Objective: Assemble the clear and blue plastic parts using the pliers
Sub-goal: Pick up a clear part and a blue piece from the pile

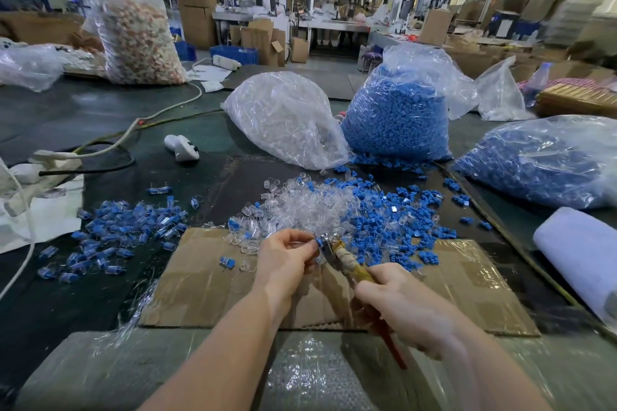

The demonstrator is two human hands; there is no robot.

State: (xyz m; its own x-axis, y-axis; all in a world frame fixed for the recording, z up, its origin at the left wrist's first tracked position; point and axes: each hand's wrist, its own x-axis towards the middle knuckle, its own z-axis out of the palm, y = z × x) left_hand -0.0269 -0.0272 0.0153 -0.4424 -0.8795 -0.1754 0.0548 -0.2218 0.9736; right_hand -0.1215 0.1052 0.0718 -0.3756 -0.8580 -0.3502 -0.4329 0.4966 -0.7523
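Observation:
My left hand pinches a small clear and blue part at its fingertips, right against the metal jaws of the pliers. My right hand grips the pliers by their taped yellow and red handles. Both hands hover over a sheet of cardboard. Just beyond lies a loose heap of clear parts mixed with blue parts. To the left sits a pile of assembled blue and clear pieces.
Three plastic bags stand behind the heap: clear parts, blue parts and more blue parts at right. A white roll lies at the right edge. Cables and a white handheld device lie left. A person sits far left.

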